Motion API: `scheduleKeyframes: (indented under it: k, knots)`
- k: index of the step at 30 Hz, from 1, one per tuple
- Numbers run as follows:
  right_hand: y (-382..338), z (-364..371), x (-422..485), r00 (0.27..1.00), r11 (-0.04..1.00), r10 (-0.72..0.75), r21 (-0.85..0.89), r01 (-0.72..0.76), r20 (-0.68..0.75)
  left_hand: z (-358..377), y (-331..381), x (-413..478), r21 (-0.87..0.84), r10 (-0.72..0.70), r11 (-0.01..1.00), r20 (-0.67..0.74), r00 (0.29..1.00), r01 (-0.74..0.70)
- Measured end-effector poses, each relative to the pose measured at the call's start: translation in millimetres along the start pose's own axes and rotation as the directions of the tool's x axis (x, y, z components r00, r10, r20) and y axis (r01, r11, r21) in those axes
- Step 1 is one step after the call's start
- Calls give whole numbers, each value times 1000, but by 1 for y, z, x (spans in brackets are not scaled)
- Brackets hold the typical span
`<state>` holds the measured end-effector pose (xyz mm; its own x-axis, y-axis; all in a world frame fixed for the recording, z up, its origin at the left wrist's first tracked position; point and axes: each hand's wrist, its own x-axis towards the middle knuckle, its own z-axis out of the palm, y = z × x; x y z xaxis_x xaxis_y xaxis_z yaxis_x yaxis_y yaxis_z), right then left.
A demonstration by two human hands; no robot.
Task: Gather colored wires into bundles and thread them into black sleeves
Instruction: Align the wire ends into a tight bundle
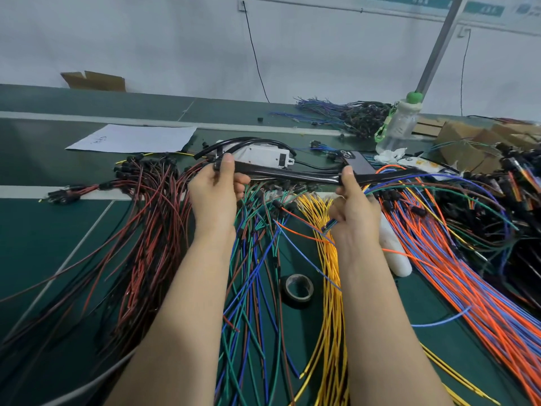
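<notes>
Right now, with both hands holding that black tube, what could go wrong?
1. The right hand pinches the sleeve and also a few wires. They trail into the tangle beside it, so a pull may drag others along.
2. The sleeve looks flat between the right hand and left hand, so wire ends might jam at its mouth.
3. The tape roll lies among loose wires below the hands and might get knocked.

sleeve (292, 174): glossy black plastic
wires (329, 288): smooth coloured plastic coating
desk (44, 230): matt green surface
sheet (137, 139): white matt paper
tape roll (298, 297): shiny black
bottle (399, 127): clear plastic
boxes (465, 153): brown matt cardboard
</notes>
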<state>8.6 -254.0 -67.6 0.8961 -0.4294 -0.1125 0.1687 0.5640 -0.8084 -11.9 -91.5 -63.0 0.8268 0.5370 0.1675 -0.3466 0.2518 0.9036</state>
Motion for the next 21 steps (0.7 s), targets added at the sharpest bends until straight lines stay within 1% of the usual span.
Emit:
scheduleKeyframes:
  k: [2, 4, 5, 7, 8, 10, 14, 16, 17, 19, 21]
  knots:
    - [2, 3, -3, 1000, 1000, -7, -17, 7, -4, -1, 0, 1, -100, -51, 994, -38, 998, 47]
    - [4, 5, -4, 1000, 999, -6, -53, 6, 6, -1, 0, 0, -217, -161, 964, -2, 987, 157]
    - [6, 5, -5, 1000, 997, 1, -71, 0, 20, 0, 0, -1, -234, -215, 947, 37, 976, 218]
    - [9, 5, -5, 998, 995, 34, -97, -29, 58, 4, -4, -4, -165, -294, 936, 115, 949, 310]
    - [10, 5, -5, 996, 993, 53, -105, -46, 73, 7, -6, -6, -118, -314, 936, 140, 939, 331]
    - [8, 3, -3, 995, 992, 70, -114, -61, 71, 9, -8, -7, -70, -317, 942, 138, 938, 328]
    - [-2, -5, 2, 1000, 1000, 7, -14, -7, 17, 6, -8, -1, -35, -270, 962, 29, 962, 271]
    - [-2, -2, 0, 1000, 1000, -25, -3, 25, -7, 4, -8, 0, -23, -224, 974, -21, 974, 224]
    - [-1, 0, -2, 1000, 1000, -30, -7, 30, -9, 4, -8, 0, -42, -207, 978, -44, 977, 206]
    - [2, 4, -5, 1000, 1000, -20, -11, 20, 6, 3, -7, 1, -110, -218, 971, -62, 974, 211]
    - [3, 7, -6, 998, 1000, 11, -30, -9, 56, 2, -7, 1, -120, -264, 958, -16, 964, 260]
